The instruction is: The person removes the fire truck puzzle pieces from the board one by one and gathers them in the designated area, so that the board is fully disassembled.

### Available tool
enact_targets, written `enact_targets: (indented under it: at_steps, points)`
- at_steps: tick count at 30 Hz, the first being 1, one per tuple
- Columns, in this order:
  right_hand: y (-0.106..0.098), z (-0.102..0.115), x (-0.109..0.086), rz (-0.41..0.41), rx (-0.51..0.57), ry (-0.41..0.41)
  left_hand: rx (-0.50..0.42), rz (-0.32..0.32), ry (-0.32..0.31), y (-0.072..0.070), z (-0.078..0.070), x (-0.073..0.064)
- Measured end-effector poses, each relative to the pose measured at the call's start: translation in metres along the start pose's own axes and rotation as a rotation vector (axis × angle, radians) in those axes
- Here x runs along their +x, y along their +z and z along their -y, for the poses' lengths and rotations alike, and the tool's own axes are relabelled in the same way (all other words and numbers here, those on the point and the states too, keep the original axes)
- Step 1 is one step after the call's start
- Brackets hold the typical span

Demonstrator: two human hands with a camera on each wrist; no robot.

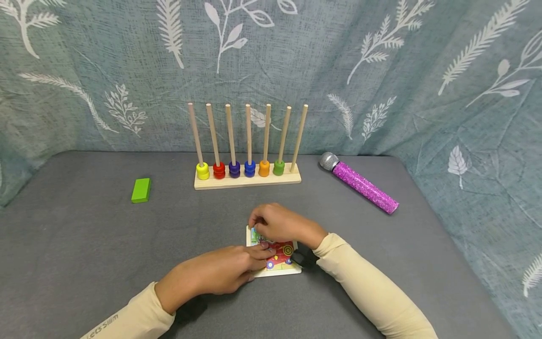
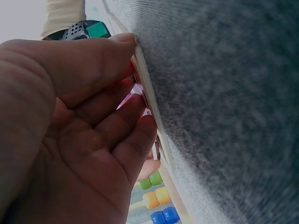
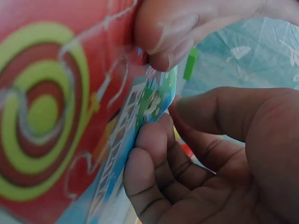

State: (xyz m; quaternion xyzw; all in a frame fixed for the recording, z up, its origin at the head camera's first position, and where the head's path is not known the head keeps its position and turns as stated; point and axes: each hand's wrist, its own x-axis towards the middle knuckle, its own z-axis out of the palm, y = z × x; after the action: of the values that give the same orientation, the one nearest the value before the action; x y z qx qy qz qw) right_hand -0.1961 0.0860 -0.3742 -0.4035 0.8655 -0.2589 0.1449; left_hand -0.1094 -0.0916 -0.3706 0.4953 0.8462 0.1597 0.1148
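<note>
Pinching puzzle piece [image 3: 164,89] between curled right fingers [image 1: 254,217]; pressing puzzle [image 1: 282,259] (partly red) beneath straight left fingers [image 1: 261,254].

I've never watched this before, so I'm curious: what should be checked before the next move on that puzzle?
1. Small jigsaw board with a red vehicle picture lying on the grey table: ok.
2. Left hand touching it: ok, fingers resting on the picture.
3. Right hand gripping a piece: cannot tell; its fingertips are near the board's far-left corner.
4. Whole picture uncovered: not ok, both hands hide parts.
5. Bright green rectangular block and glittery pink microphone clear of the board: ok, both lie apart.
</note>
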Motion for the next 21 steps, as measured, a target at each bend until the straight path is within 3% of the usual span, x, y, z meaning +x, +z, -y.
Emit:
enact_targets:
  at_steps: [8, 16, 21]
  points:
    - [-0.004, -0.006, -0.004, -0.001, 0.064, -0.051, 0.029, -0.009, 0.006, 0.000, -0.001, -0.001]
    - [-0.008, -0.010, -0.007, 0.025, 0.152, -0.054, -0.037, -0.014, 0.004, 0.002, 0.004, 0.000]
    - [-0.010, -0.013, -0.010, -0.007, 0.223, -0.064, -0.057, -0.015, 0.015, 0.002, 0.006, 0.000]
